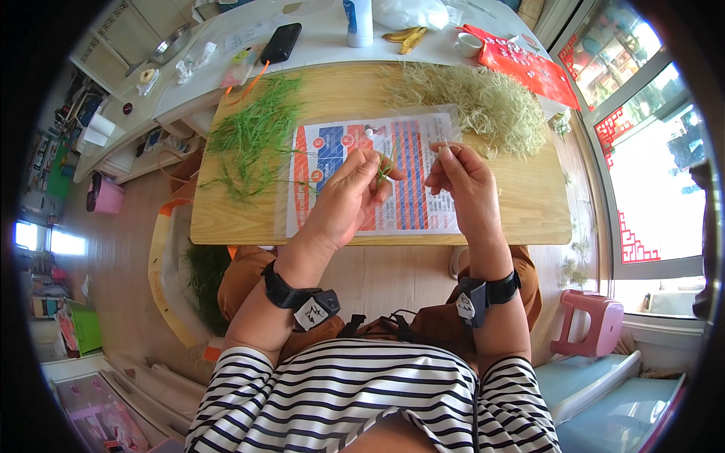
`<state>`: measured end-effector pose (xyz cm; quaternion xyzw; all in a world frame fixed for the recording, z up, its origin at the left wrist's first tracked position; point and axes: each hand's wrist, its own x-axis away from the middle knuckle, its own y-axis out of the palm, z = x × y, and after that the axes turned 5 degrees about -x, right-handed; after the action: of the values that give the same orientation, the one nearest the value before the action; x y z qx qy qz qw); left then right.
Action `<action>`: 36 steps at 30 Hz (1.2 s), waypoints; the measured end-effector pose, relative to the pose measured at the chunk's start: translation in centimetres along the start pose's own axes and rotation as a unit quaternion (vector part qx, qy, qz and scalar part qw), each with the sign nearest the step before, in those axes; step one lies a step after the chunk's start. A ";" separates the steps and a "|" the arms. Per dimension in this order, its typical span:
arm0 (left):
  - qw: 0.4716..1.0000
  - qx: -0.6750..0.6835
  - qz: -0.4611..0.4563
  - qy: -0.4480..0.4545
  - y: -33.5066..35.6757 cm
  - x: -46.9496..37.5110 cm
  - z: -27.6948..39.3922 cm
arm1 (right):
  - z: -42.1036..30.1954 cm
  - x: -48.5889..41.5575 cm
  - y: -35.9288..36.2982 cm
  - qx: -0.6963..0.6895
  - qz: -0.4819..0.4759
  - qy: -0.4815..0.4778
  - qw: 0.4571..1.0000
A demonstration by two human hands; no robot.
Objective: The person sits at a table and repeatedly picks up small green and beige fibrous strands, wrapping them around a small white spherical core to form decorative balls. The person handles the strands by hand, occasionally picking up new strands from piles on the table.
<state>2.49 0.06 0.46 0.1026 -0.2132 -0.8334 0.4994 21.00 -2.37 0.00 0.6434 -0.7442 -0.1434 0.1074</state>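
Over a printed sheet in a clear cover [374, 212], my left hand [357, 184] pinches thin green plant sprigs [386, 169], some fingers curled around them. Level with it and a little apart, my right hand [465, 175] has thumb and forefinger closed on a small pale piece [444, 145], too small to name. A loose pile of green, feathery sprigs [255, 124] lies on the wooden table [521, 209] left of the sheet. At the back right, a larger heap of pale, curly plant strands [487, 102] overlaps the sheet's corner.
Behind the wooden table, a white tabletop [317, 34] bears a black power bank [281, 43] with an orange cable, a white bottle [358, 25], a banana peel [406, 38], a white cup [468, 44] and a red cloth [527, 68]. A pink stool [592, 323] stands at lower right.
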 end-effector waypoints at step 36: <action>0.991 0.059 0.084 0.089 -3.1 0.8 1.6 | 4.0 -2.1 2.5 0.078 0.012 -0.047 0.996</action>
<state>-0.94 1.00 0.51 0.1875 -0.2247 -0.7622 0.5774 17.66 0.33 -2.84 0.6331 -0.7653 -0.1139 0.0234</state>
